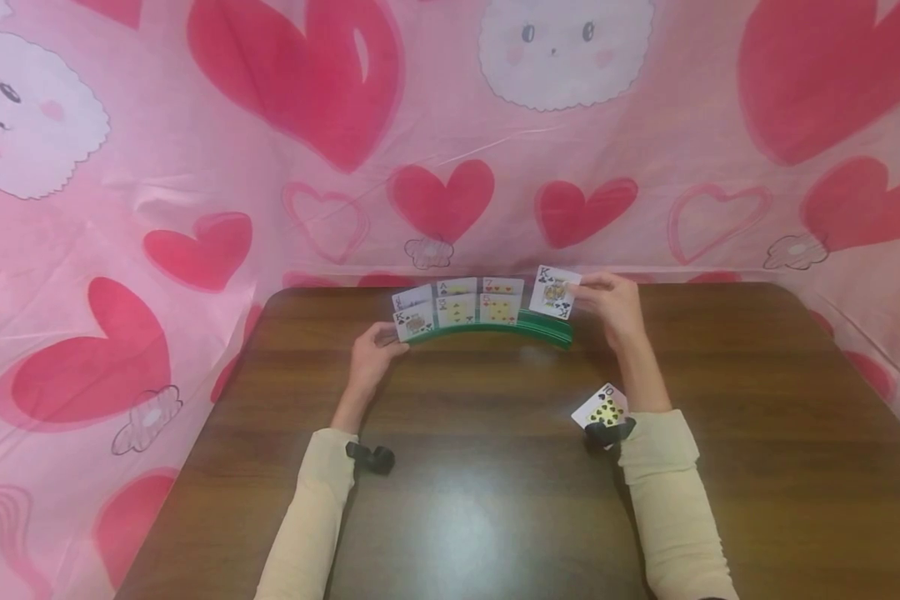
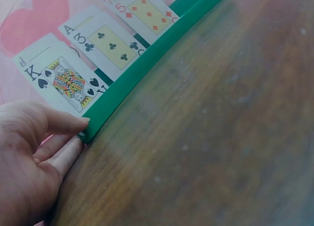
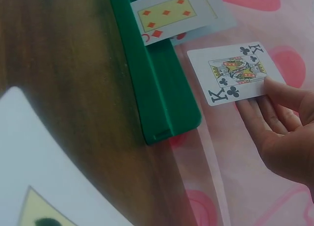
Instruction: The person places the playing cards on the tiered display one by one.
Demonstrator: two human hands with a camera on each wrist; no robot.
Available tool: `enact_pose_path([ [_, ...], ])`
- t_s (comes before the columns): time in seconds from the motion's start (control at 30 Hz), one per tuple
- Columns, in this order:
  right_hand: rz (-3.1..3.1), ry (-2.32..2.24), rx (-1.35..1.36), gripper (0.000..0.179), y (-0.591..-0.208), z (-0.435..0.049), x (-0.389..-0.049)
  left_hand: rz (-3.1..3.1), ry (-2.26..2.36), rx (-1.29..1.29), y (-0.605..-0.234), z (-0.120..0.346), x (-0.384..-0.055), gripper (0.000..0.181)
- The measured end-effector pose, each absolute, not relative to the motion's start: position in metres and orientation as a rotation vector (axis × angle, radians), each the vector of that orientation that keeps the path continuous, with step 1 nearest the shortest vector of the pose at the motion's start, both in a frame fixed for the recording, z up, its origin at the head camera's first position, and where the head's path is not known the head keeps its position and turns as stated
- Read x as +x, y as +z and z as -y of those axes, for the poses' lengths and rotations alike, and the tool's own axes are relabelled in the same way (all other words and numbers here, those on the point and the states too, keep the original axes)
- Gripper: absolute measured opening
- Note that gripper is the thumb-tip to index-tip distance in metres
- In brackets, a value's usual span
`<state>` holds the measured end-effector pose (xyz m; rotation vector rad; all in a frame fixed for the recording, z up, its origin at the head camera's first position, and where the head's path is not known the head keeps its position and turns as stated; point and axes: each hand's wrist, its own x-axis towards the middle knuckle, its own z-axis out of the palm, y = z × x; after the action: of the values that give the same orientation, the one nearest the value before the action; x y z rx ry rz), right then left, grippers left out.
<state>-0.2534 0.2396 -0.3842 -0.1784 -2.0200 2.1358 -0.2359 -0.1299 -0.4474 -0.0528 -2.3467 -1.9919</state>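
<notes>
A green curved card holder [image 1: 555,333] stands toward the table's far edge, playing cards upright in two rows. My left hand [image 1: 371,358] pinches its left end between thumb and fingers, right beside the king of spades [image 2: 68,83]. Along the front row follow the three of clubs [image 2: 110,46] and the five of diamonds [image 2: 147,14]. Behind them peek an ace [image 1: 457,286], a red seven [image 1: 502,285] and a mostly hidden card. My right hand [image 1: 617,308] holds the king of clubs [image 3: 235,71] by its edge, thumb on the face, over the holder's right end.
A black ten [image 1: 603,404] lies face up on the wooden table [image 1: 450,517], partly covered by the black device [image 1: 607,433] on my right wrist. Another such device [image 1: 371,458] sits on the left wrist. Pink heart-print cloth [image 1: 495,133] hangs behind the table.
</notes>
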Motion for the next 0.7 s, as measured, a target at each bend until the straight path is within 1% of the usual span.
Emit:
enact_pose_path([
  [0.13,2.035,2.133,-0.196,0.024,-0.387,-0.239,-0.255,2.360,-1.979,-0.058,-0.444,0.129,-0.233,0.029],
  [0.3,1.995,2.173,-0.172,0.017,-0.389,-0.238,-0.256,2.340,-1.996,-0.053,-0.461,0.132,-0.243,0.029],
  [0.43,1.974,2.186,-0.153,0.016,-0.391,-0.236,-0.256,2.330,-1.993,-0.046,-0.473,0.134,-0.250,0.030],
  [0.7,1.957,2.208,-0.151,0.010,-0.394,-0.236,-0.258,2.324,-1.948,-0.043,-0.475,0.134,-0.250,0.028],
])
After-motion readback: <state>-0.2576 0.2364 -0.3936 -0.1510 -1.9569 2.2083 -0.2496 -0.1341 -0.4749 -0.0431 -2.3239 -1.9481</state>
